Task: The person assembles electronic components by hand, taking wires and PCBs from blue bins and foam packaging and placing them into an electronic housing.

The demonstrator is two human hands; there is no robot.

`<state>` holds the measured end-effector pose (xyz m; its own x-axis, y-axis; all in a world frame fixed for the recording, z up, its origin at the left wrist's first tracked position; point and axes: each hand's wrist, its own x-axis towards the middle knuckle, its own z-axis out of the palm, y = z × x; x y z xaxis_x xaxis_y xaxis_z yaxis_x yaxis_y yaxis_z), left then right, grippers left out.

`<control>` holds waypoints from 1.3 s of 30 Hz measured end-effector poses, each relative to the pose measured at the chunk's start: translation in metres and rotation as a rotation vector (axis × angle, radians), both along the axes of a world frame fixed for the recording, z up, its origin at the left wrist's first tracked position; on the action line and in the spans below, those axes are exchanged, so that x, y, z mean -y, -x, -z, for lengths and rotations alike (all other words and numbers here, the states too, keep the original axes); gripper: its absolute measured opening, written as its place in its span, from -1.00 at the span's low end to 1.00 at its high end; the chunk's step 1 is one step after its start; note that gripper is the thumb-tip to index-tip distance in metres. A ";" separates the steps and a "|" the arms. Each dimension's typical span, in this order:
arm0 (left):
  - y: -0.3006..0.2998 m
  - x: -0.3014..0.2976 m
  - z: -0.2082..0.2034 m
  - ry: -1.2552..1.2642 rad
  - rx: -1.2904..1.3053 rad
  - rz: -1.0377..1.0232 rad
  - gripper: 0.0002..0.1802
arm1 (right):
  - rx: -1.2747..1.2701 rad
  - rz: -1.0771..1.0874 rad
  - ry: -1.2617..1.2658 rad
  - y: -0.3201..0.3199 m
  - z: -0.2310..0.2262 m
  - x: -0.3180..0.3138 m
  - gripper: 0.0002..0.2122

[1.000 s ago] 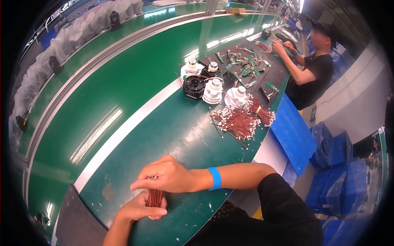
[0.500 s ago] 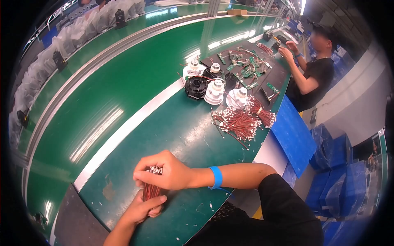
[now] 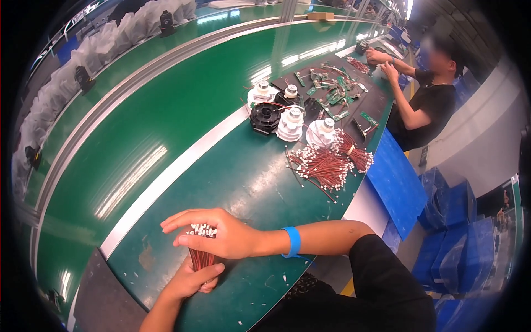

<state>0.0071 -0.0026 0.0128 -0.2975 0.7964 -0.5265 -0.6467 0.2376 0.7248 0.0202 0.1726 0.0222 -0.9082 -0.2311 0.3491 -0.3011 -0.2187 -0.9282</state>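
Upright in my left hand (image 3: 189, 280) stands a bundle of red wires (image 3: 201, 259) with white connectors at its top; the fingers and thumb are wrapped round its lower part. My right hand (image 3: 233, 237) curves about the connector end. Its fingers are stretched out and parted from the thumb, so it is open, with the connectors showing between. Whether its palm touches the bundle I cannot tell. Farther up the table lie a loose heap of similar red wires (image 3: 325, 167) and a tied bundle (image 3: 355, 152).
White motor units (image 3: 290, 126) and a black round housing (image 3: 264, 117) stand beyond the wires. Green circuit boards (image 3: 336, 94) lie on a dark mat. A co-worker (image 3: 423, 105) works at the far right. A blue panel (image 3: 395, 180) juts from the table's right edge.
My right hand has loosened from the bundle's top, its fingers stretching out to the left. My left hand keeps its grip. The co-worker's hands have shifted.
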 end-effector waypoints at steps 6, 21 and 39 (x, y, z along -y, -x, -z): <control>0.001 0.000 -0.001 -0.035 0.075 -0.033 -0.82 | -0.065 0.050 0.028 -0.004 -0.006 0.003 -0.78; -0.003 -0.004 -0.004 0.052 -0.080 0.032 -0.79 | 0.208 0.149 -0.005 -0.012 -0.007 0.005 -0.70; 0.003 -0.005 -0.010 -0.024 -0.196 0.247 -0.70 | 0.560 0.137 0.372 -0.013 -0.012 0.002 -0.50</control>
